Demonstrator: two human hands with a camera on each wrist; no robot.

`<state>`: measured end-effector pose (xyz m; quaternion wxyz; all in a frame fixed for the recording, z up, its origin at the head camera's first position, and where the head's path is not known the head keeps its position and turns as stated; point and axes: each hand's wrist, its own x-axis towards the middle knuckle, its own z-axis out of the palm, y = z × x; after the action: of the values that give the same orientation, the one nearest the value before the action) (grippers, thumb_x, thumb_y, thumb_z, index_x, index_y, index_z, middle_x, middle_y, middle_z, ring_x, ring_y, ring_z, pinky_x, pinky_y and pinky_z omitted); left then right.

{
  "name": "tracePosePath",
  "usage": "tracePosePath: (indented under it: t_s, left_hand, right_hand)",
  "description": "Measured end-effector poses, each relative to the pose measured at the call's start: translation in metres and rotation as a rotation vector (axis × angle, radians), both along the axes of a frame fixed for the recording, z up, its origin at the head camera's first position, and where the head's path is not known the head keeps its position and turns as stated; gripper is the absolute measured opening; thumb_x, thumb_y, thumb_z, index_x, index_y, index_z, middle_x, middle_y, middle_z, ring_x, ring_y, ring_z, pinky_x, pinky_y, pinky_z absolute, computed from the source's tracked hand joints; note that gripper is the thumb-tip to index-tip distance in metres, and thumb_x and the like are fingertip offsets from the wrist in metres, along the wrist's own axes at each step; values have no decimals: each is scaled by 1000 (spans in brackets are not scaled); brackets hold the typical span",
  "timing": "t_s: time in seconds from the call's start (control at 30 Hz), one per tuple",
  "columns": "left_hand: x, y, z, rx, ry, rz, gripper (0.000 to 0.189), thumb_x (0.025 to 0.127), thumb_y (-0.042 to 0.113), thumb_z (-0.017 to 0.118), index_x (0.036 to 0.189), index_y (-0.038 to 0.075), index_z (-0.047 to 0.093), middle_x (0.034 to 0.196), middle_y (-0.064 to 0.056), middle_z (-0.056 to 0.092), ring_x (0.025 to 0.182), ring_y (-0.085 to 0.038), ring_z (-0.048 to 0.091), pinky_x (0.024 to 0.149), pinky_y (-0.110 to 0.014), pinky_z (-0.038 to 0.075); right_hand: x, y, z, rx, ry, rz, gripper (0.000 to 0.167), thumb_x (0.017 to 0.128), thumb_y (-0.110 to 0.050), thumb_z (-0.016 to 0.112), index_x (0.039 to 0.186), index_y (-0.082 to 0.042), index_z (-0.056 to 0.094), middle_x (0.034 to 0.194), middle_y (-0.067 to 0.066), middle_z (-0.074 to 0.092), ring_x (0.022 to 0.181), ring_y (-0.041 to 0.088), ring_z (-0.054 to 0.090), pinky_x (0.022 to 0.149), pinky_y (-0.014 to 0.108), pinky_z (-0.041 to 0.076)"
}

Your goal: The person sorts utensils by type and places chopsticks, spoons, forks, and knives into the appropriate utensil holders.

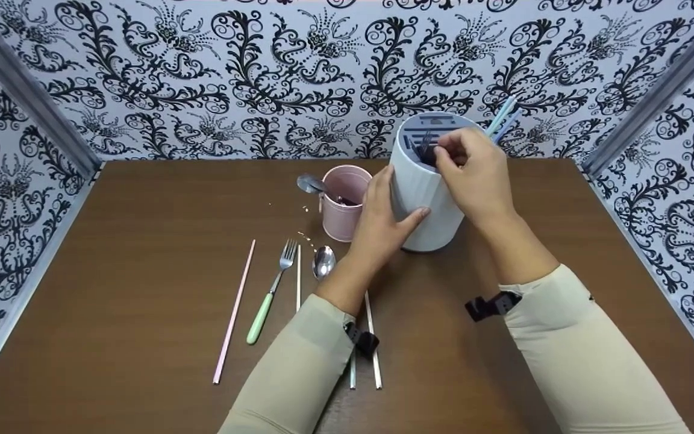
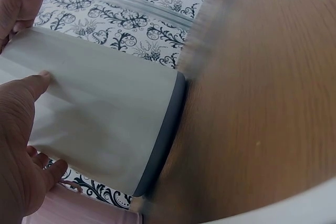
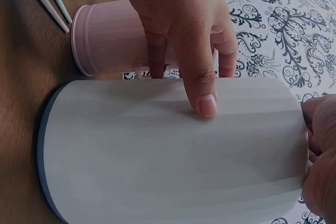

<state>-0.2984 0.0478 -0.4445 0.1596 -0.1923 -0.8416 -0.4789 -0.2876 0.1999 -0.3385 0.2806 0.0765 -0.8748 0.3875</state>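
Note:
A tall white utensil holder (image 1: 428, 202) with a grey slotted top stands on the table, tilted slightly. My left hand (image 1: 377, 220) grips its lower left side, thumb across the front; in the left wrist view the holder's white wall (image 2: 105, 98) and dark base show. At the top opening my right hand (image 1: 473, 169) has thumb and fingertips pinched by a dark fork (image 1: 425, 144), its tines upward; the fork's lower part is hidden inside. Light blue chopsticks (image 1: 502, 117) stick out behind the right hand. Left of the holder is a pink cup (image 1: 341, 217) with a spoon (image 1: 309, 184) leaning out.
On the table (image 1: 160, 253) lie a pink chopstick (image 1: 235, 310), a green-handled fork (image 1: 268, 295), a spoon (image 1: 323, 262) partly under the left arm, and several pale chopsticks (image 1: 373, 343). Small crumbs (image 1: 306, 208) lie by the cup. Patterned walls (image 1: 299, 78) close the back and sides.

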Motion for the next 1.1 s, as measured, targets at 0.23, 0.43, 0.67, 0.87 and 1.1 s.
tracePosePath:
  t_s: [0.23, 0.43, 0.67, 0.87, 1.1]
  left_hand:
    - [-1, 0, 0, 2, -9, 2, 93, 89, 37, 82, 161, 6, 30, 161, -16, 41, 149, -28, 41, 127, -39, 32]
    - [0, 0, -1, 5, -11, 5, 93, 89, 37, 82, 160, 6, 31, 160, -16, 41, 149, -28, 41, 127, -39, 33]
    - [0, 1, -1, 1, -18, 3, 95, 89, 38, 82, 161, 7, 30, 161, -16, 40, 149, -28, 40, 127, -39, 32]
    - [-1, 0, 0, 17, -27, -9, 94, 89, 38, 82, 161, 6, 31, 161, -16, 40, 149, -28, 40, 127, -41, 32]
    - [0, 0, 0, 15, -30, -4, 95, 89, 38, 82, 161, 6, 31, 161, -17, 40, 149, -29, 40, 127, -40, 32]
  right_hand:
    - [7, 2, 0, -119, 59, 34, 15, 94, -4, 70, 105, 6, 72, 100, 11, 70, 86, 6, 63, 79, 12, 55]
    - [17, 3, -1, -288, 91, 66, 11, 91, 0, 72, 102, 4, 71, 97, 4, 69, 83, 8, 65, 77, 18, 57]
    - [33, 5, -10, -401, 123, 90, 10, 89, 3, 74, 98, 0, 72, 95, 6, 68, 84, 10, 66, 80, 20, 58]
    - [45, 8, -22, -515, 105, 86, 9, 88, 5, 74, 97, 4, 71, 89, -2, 69, 80, 10, 66, 75, 19, 58]
    - [53, 8, -45, -561, 49, 75, 11, 88, 6, 75, 97, 8, 70, 89, -2, 70, 80, 11, 66, 75, 19, 58]
